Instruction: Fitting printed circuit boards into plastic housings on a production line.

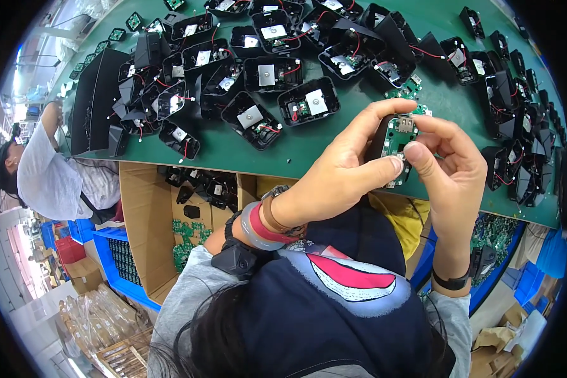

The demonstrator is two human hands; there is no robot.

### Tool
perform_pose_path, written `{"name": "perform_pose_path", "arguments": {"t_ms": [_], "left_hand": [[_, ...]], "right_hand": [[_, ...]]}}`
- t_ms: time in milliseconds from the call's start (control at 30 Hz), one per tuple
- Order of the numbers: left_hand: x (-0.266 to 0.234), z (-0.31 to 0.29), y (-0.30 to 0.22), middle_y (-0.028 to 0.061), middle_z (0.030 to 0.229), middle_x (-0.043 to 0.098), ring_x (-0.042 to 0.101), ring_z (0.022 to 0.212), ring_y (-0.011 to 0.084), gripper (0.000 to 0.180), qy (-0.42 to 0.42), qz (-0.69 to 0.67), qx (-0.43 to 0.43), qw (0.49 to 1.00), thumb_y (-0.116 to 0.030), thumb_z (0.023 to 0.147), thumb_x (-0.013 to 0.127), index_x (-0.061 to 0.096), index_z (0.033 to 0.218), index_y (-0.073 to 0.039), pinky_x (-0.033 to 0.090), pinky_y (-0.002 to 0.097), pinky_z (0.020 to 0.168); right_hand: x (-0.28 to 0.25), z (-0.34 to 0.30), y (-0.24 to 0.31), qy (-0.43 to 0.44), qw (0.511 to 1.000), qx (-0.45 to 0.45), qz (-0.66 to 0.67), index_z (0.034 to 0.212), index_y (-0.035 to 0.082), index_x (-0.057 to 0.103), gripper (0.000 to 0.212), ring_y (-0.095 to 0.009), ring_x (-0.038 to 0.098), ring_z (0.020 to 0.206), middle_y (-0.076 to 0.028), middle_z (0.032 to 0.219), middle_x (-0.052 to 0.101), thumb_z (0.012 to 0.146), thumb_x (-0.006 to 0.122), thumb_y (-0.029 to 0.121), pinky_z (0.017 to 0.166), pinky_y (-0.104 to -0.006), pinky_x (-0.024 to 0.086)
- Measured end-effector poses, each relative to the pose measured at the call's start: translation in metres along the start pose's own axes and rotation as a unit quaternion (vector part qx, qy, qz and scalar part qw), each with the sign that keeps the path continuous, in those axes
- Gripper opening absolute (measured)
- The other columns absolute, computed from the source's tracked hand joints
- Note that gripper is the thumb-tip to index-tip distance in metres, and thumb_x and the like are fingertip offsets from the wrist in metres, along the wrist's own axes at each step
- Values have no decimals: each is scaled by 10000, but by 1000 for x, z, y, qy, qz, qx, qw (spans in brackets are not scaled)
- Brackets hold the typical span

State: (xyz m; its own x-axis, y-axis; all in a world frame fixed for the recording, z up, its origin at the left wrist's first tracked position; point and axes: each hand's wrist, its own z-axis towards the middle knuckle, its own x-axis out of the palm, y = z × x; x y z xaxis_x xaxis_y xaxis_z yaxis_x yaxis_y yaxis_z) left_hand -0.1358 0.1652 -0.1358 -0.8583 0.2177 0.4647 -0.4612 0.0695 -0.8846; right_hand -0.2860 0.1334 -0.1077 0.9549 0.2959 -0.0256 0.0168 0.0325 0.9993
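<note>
My left hand (353, 157) is wrapped round a small black plastic housing with a green circuit board (390, 143) lying in its open face. A silver metal socket sits near the board's upper end. The left thumb presses on the board's lower part. From the other side, my right hand (453, 167) grips the piece, with its forefinger at the upper edge and its thumb on the board. Its remaining fingers are curled and partly hidden. Just beyond the hands, loose green circuit boards (416, 85) lie on the green table (283, 148).
Several black housings (309, 101) with metal plates and red wires crowd the table. Below its edge stand a cardboard box (146, 233) of boards and housings and a blue crate (129, 277). A co-worker (50, 170) is at the left.
</note>
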Motion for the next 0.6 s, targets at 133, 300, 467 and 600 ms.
{"name": "perform_pose_path", "arguments": {"t_ms": [133,300,467,600], "left_hand": [[-1,-1,-2,49,1180,438,449,1036,94,525,2,-14,-15,1000,-80,856,499,305,1342,-49,379,253,892],[-3,-1,3,17,997,454,444,806,44,483,9,40,-31,999,-112,877,485,298,1319,-60,406,204,698],[-3,-3,-4,-3,894,454,436,743,41,498,21,28,-112,993,-112,874,456,262,1329,-57,399,187,676],[-2,-3,-7,32,1064,472,481,864,60,541,44,26,-108,993,-161,900,500,227,1354,-55,422,207,718]], "right_hand": [[-6,1,-3,-4,985,-76,-158,1034,-4,594,294,-28,450,679,27,759,472,753,679,-10,614,-153,410],[-1,7,-5,27,999,14,-27,1006,7,582,265,-21,387,680,40,759,411,755,663,-22,557,-138,344],[-5,10,-9,59,998,27,-8,1000,10,584,234,-21,399,678,39,764,426,774,634,-26,567,-142,358],[-9,3,-7,73,991,2,-112,1084,-1,571,277,-51,423,773,10,876,463,815,612,44,678,-172,379]]}}
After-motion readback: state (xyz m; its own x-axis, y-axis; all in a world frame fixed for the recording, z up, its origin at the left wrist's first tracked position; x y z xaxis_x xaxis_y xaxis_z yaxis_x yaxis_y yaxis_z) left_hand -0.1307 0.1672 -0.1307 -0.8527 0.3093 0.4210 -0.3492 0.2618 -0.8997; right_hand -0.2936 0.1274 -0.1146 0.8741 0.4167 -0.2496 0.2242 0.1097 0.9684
